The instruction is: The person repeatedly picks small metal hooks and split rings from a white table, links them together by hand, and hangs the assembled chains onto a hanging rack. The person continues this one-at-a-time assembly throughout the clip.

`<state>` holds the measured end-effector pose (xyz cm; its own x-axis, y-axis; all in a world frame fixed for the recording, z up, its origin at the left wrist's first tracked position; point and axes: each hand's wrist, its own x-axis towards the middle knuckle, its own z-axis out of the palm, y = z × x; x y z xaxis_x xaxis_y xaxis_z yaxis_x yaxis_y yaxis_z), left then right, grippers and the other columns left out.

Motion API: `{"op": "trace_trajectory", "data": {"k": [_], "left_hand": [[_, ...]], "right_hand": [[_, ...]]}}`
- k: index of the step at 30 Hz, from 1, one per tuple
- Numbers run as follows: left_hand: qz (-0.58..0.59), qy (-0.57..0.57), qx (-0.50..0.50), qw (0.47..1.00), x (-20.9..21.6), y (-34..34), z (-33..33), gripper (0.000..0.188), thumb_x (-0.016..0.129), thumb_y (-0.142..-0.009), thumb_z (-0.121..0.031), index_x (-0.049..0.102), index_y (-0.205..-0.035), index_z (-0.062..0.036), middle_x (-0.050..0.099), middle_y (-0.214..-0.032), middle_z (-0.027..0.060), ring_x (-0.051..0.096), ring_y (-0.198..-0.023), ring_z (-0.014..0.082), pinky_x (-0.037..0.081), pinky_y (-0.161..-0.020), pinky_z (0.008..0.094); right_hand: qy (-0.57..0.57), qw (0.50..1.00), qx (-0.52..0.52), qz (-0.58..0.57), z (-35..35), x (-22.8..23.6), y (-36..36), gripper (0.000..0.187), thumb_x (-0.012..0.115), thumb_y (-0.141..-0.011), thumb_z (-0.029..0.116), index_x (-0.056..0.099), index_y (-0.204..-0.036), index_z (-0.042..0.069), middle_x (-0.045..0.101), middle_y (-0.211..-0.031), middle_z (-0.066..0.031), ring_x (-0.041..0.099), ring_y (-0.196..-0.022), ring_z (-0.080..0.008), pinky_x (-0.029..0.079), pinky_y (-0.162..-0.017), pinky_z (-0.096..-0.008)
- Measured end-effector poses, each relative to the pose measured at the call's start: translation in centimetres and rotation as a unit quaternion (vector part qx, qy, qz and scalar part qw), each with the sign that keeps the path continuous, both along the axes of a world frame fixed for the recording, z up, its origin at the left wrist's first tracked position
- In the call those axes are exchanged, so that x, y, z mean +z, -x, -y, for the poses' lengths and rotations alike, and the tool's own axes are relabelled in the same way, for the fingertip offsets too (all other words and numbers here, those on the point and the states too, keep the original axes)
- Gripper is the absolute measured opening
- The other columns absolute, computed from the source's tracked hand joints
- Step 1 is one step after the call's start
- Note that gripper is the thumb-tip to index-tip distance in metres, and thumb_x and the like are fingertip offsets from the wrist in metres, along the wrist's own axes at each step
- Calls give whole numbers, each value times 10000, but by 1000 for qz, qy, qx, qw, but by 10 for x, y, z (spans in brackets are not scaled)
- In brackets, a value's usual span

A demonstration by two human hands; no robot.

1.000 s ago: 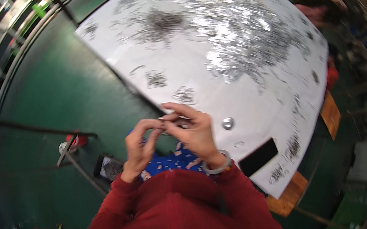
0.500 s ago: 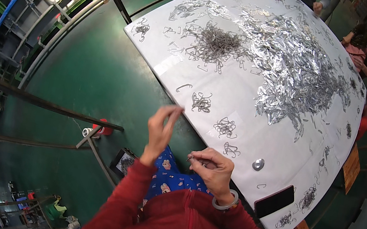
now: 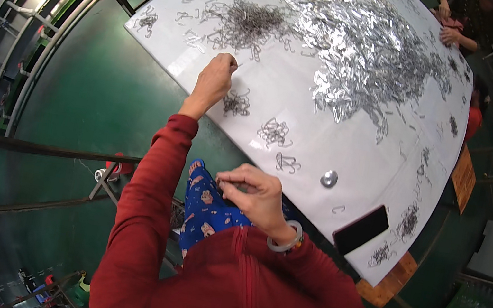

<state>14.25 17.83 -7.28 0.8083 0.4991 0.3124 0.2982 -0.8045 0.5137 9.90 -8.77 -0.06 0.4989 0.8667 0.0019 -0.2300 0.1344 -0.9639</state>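
My left hand (image 3: 214, 82) reaches over the near left edge of the white-covered table (image 3: 307, 141), fingers pinched; a thin bit shows at the fingertips, too small to name. Just beyond it lies a dark heap of bent wire hooks (image 3: 252, 24). A small cluster of hooks (image 3: 237, 103) sits beside the wrist. Over my lap, short of the table edge, my right hand (image 3: 257, 196) is closed, thumb against fingers, around something small that they mostly hide. Two more hook clusters (image 3: 275, 133) (image 3: 287, 162) lie on the table beyond it.
A large heap of shiny flat metal pieces (image 3: 367, 57) covers the table's far middle. To the right are a round metal disc (image 3: 329, 179), a dark phone (image 3: 361, 230) and more hooks (image 3: 408, 221). Another person's hands (image 3: 450, 37) work at the far right edge. Metal rails (image 3: 38, 148) stand left.
My left hand has moved forward from beside the table edge to over the table, near the hook heap. My right hand stays over my lap, fingers closed. The whole view has shifted.
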Motion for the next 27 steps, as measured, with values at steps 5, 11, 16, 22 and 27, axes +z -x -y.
{"op": "trace_trajectory", "data": {"k": [5,11,16,22,27], "left_hand": [[157,268,-6,951,57,77,81,91,543,-933,1,581,-1007,38,630,-804,119,630,-666,160,499,-615,285],[277,404,-9,872,106,155,156,109,555,-938,17,605,-1022,66,653,-902,83,640,-837,138,516,-753,257],[249,324,-5,913,107,170,169,107,609,-920,-27,613,-1007,33,667,-939,101,635,-880,129,505,-786,262],[256,493,-65,829,98,173,180,89,629,-909,-36,617,-982,13,645,-948,88,612,-908,131,486,-823,257],[248,389,-73,884,87,162,174,82,639,-881,-1,620,-960,-12,600,-1004,85,581,-949,153,475,-856,269]], "right_hand": [[-13,999,-32,16,5,-5,4,175,626,-830,-108,696,-981,-54,653,-900,-102,647,-780,-124,551,-646,-223],[-8,997,-67,25,9,2,8,171,636,-828,-107,698,-978,-54,659,-889,-98,653,-756,-120,541,-635,-210],[15,997,-76,21,13,13,11,157,638,-840,-78,702,-978,-36,670,-898,-74,662,-765,-116,551,-659,-219],[-6,995,-96,26,15,17,10,149,647,-832,-105,703,-956,-45,662,-863,-86,652,-709,-119,536,-631,-203],[-27,991,-108,69,17,16,6,171,641,-821,-115,708,-952,-28,658,-896,-77,650,-760,-108,533,-634,-198]]}}
